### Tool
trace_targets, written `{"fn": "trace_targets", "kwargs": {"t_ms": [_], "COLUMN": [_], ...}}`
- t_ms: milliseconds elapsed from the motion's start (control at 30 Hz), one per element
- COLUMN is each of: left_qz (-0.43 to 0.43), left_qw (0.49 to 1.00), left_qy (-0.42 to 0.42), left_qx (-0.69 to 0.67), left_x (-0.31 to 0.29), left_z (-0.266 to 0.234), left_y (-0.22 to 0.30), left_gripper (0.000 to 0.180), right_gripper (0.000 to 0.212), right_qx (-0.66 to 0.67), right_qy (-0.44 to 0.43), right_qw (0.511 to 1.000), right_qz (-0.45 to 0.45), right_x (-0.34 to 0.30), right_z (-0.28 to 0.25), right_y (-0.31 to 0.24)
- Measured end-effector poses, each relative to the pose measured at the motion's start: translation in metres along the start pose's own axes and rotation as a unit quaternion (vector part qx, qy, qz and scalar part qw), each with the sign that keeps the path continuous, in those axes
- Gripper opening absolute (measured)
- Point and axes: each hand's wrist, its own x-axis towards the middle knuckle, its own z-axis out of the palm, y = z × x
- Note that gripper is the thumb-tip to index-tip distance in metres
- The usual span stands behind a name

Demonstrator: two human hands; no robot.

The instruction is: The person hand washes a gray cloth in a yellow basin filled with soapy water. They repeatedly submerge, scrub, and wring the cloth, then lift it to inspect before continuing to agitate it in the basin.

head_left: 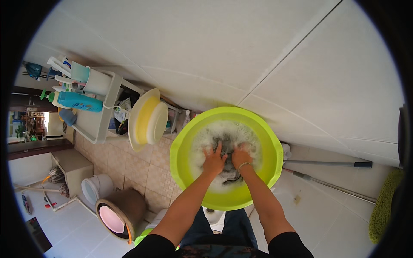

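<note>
A lime-green basin (180,172) holds soapy water with thick white foam (226,128). In the middle of it lies a wet dark grey cloth (224,148), partly sunk in the suds; its shape cannot be made out. My left hand (214,161) rests at the cloth's left side, fingers spread and pointing away from me. My right hand (241,155), with a bracelet at the wrist, is bent over the cloth's right side. Its fingers curl down into the cloth and foam, and their tips are hidden.
Left of the basin stands a grey shelf cart (103,129) with bottles, and a yellow-and-white basin (150,116) leans against it. A brown bucket (129,206) and a white pail (101,187) stand lower left. Long poles (327,163) and a green mop head (385,206) are at right.
</note>
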Motion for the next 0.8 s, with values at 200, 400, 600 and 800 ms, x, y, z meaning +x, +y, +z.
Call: {"fn": "trace_targets", "kwargs": {"t_ms": [200, 400, 600, 800], "left_qz": [-0.085, -0.017, 0.015, -0.022], "left_qw": [0.927, 0.487, 0.394, 0.504], "left_qy": [-0.182, -0.008, -0.134, 0.004], "left_qx": [-0.318, -0.873, -0.909, -0.863], "left_x": [0.019, 0.022, -0.006, -0.016], "left_z": [-0.045, -0.050, -0.083, -0.061], "left_y": [0.020, -0.003, 0.003, -0.012], "left_gripper": [0.064, 0.062, 0.035, 0.016], "right_gripper": [0.017, 0.025, 0.015, 0.013], "right_qx": [0.262, 0.453, 0.361, 0.269], "right_qy": [0.044, 0.332, 0.318, 0.407], "right_qw": [0.964, 0.800, 0.804, 0.780], "right_qz": [0.019, -0.212, -0.349, -0.391], "right_x": [0.025, -0.107, -0.144, -0.072], "right_z": [-0.026, -0.069, -0.079, -0.054], "right_y": [0.007, -0.063, -0.082, -0.056]}}
